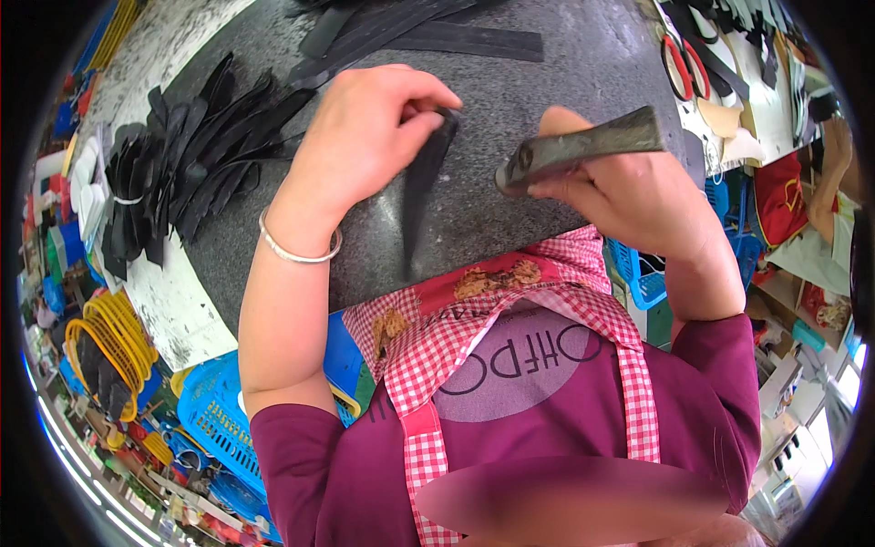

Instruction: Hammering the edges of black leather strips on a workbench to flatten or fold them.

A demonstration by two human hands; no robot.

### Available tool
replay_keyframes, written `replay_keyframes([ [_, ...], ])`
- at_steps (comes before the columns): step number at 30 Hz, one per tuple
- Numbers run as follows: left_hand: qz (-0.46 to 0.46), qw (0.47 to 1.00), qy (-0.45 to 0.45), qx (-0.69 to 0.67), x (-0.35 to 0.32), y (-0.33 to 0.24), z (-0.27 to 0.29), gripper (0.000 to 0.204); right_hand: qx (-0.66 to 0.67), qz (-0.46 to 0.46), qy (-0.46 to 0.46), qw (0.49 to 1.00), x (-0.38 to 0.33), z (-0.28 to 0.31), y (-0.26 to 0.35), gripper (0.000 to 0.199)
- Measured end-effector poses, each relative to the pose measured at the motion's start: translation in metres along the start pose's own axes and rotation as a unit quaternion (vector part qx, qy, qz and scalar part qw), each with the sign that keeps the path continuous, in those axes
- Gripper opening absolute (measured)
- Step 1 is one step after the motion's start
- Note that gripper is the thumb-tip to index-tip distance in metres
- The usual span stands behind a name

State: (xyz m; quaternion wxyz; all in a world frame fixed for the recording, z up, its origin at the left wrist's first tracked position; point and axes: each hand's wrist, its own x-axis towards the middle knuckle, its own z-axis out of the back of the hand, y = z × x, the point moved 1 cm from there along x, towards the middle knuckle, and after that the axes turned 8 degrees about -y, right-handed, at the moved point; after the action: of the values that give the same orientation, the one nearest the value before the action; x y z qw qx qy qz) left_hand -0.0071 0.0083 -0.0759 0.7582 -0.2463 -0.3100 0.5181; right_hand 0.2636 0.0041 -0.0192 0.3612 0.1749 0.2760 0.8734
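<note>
My left hand [369, 128] pinches the upper end of a black strip [424, 182] between thumb and fingers. The strip lies on a dark speckled stone slab [492, 100], its other end pointing toward my body. Wrapped in my right hand [629, 196] is a hammer [588, 150], its metal head raised beside the strip on the right, apart from it. One end of the head is round, the other flares wide. Its handle is mostly hidden by my fingers and the head.
A heap of black strips [205, 150] lies left of my left forearm, one bundle tied with a white band. More flat strips [465, 41] lie at the slab's far side. Red-handled scissors [676, 68] are at far right. Blue baskets [214, 410] and yellow baskets [114, 342] stand beside the table.
</note>
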Motion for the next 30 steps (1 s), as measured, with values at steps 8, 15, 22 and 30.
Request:
replay_keyframes([
  [8, 0.024, 0.997, 0.059, -0.053, 0.012, -0.025, -0.018, 0.021, -0.074, 0.0, -0.062, 0.995, -0.005, -0.015, -0.011, 0.022],
  [15, -0.146, 0.989, 0.016, 0.021, 0.009, -0.016, -0.014, 0.019, -0.073, 0.009, -0.029, 0.997, -0.005, -0.018, -0.012, 0.024],
  [22, -0.316, 0.939, 0.003, 0.14, 0.011, -0.01, -0.011, 0.023, -0.054, -0.04, -0.031, 0.997, -0.012, -0.01, -0.015, 0.024],
  [30, -0.38, 0.908, -0.008, 0.177, 0.01, -0.008, -0.013, 0.026, -0.111, -0.041, -0.065, 0.991, -0.004, -0.009, -0.015, 0.02],
])
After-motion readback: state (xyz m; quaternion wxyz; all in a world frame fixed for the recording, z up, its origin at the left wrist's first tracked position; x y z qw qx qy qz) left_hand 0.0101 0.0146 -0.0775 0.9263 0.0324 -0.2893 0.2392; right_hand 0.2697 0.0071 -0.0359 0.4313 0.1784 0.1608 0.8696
